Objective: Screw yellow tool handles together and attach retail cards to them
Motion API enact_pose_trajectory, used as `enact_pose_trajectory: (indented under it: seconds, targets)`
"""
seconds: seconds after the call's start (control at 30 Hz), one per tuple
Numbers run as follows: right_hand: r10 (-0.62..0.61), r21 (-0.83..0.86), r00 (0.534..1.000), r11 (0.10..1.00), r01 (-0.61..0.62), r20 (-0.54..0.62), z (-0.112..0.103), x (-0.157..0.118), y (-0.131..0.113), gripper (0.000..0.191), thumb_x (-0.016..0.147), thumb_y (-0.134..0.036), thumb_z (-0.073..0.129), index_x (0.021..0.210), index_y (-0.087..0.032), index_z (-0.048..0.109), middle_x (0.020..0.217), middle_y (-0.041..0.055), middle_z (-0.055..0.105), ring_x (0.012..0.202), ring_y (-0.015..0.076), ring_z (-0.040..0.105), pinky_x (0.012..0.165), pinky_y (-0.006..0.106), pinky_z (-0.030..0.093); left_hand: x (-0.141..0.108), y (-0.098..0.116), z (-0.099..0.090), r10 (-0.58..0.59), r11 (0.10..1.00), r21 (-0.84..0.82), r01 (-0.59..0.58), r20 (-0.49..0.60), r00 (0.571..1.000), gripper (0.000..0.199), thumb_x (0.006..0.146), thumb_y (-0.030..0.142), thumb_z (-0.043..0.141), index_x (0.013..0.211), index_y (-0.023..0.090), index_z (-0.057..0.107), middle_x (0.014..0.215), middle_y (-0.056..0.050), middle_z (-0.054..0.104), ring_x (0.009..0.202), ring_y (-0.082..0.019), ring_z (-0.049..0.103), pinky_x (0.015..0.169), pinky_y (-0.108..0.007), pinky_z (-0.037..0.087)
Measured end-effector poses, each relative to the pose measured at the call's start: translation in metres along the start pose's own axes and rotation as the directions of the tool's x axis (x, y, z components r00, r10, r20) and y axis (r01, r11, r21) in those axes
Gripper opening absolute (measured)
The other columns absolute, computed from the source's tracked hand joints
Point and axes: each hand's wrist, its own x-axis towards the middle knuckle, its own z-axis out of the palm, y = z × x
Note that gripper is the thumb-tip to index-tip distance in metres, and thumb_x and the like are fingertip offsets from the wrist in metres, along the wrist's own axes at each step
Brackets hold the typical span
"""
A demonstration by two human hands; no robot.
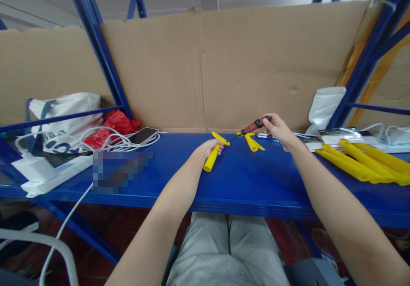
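Observation:
My left hand (212, 147) is wrapped round a yellow tube-shaped piece (210, 161) with a crosswise blade-like top (221, 138). In my right hand (276, 128) is a screwdriver (253, 126) with a red and black handle, gripped at its rear end. Its thin shaft slants down to the left, and the tip meets the top of the yellow piece near my left fingers. Whether a screw sits under the tip is too small to tell. Just right of the shaft, a second yellow piece (253, 145) of like shape lies on the blue shelf (243, 183).
Several yellow tubes (361, 162) lie at the right, before a clear plastic bag (325, 106). At the left are a phone (144, 135), white cables, a red bag (112, 128), a power strip (60, 177) and a white tote bag (70, 119). A cardboard wall (256, 64) closes the back.

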Motion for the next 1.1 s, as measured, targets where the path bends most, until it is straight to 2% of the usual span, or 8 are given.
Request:
enact_pose_trajectory:
  seconds: [0.2,0.37,0.5,0.6,0.77,0.83,1.0,1.1]
  targets:
    - [0.051,0.028,0.999,0.998,-0.052,0.012,-0.002,0.000,0.001,0.018,0.078,-0.024,0.054,0.094,-0.021,0.046,0.064,-0.0048,0.051,0.042,0.0071,0.045,0.040,0.020,0.037,0.000,0.000,-0.001,-0.007,1.000,0.018,0.007,-0.014,1.000,0.014,0.082,0.005,0.036,0.085,0.014,0.046,0.045,0.006,0.038,0.031,-0.005,0.032,0.033,-0.015,0.026]
    - [0.036,0.039,0.999,0.999,-0.036,0.003,-0.004,-0.001,-0.001,0.023,0.074,-0.021,0.059,0.095,-0.021,0.051,0.068,-0.0040,0.054,0.043,0.0071,0.047,0.040,0.021,0.037,0.000,0.000,-0.001,0.001,0.999,0.040,-0.001,-0.023,1.000,0.013,0.083,0.006,0.037,0.085,0.013,0.047,0.045,0.006,0.039,0.031,-0.005,0.033,0.033,-0.016,0.026]
    - [0.044,0.042,0.998,0.998,-0.043,-0.042,-0.004,-0.003,-0.006,0.017,0.072,-0.027,0.064,0.083,-0.019,0.054,0.057,-0.0044,0.052,0.039,0.0070,0.044,0.038,0.020,0.036,0.000,0.001,-0.001,0.000,0.998,0.061,0.002,-0.024,1.000,0.014,0.083,0.006,0.036,0.089,0.013,0.048,0.045,0.006,0.039,0.031,-0.005,0.033,0.034,-0.016,0.027]
    - [0.106,0.090,0.991,0.991,-0.098,-0.083,0.000,-0.007,-0.013,0.023,0.069,-0.034,0.068,0.075,-0.018,0.053,0.049,-0.0043,0.049,0.036,0.0065,0.041,0.034,0.019,0.033,0.000,0.000,-0.001,0.006,0.998,0.064,-0.003,-0.033,0.999,0.014,0.084,0.006,0.036,0.089,0.013,0.047,0.045,0.007,0.039,0.031,-0.005,0.033,0.034,-0.015,0.027]
    - [0.178,0.203,0.975,0.968,-0.148,-0.135,0.007,-0.010,-0.022,0.032,0.066,-0.043,0.070,0.076,-0.017,0.054,0.041,-0.0063,0.045,0.030,0.0061,0.038,0.030,0.018,0.028,0.000,0.000,-0.001,0.003,0.998,0.064,-0.001,-0.038,0.999,0.012,0.084,0.006,0.037,0.087,0.013,0.047,0.045,0.007,0.038,0.031,-0.004,0.032,0.034,-0.016,0.026]
    - [0.208,0.263,0.972,0.949,-0.174,-0.106,0.006,-0.010,-0.024,0.032,0.067,-0.044,0.069,0.077,-0.017,0.055,0.041,-0.0059,0.047,0.030,0.0063,0.039,0.030,0.018,0.030,0.000,0.001,-0.001,0.000,0.998,0.066,0.002,-0.040,0.999,0.013,0.084,0.006,0.037,0.086,0.013,0.047,0.045,0.007,0.038,0.031,-0.005,0.033,0.034,-0.016,0.026]
    - [0.274,0.424,0.960,0.863,-0.275,0.063,0.000,-0.010,-0.031,0.021,0.076,-0.035,0.064,0.074,-0.016,0.054,0.056,-0.0008,0.058,0.042,0.0070,0.052,0.042,0.019,0.044,0.001,0.001,0.000,-0.005,0.998,0.060,0.008,-0.046,0.999,0.013,0.084,0.006,0.037,0.082,0.014,0.047,0.045,0.007,0.038,0.030,-0.004,0.032,0.033,-0.016,0.025]
    - [0.268,0.426,0.961,0.864,-0.268,0.063,0.000,-0.010,-0.031,0.020,0.076,-0.034,0.064,0.073,-0.017,0.053,0.057,-0.0009,0.058,0.042,0.0067,0.052,0.043,0.019,0.045,0.001,0.001,0.000,-0.004,0.998,0.055,0.006,-0.049,0.999,0.013,0.084,0.006,0.038,0.080,0.015,0.047,0.045,0.006,0.038,0.031,-0.004,0.031,0.033,-0.016,0.025]
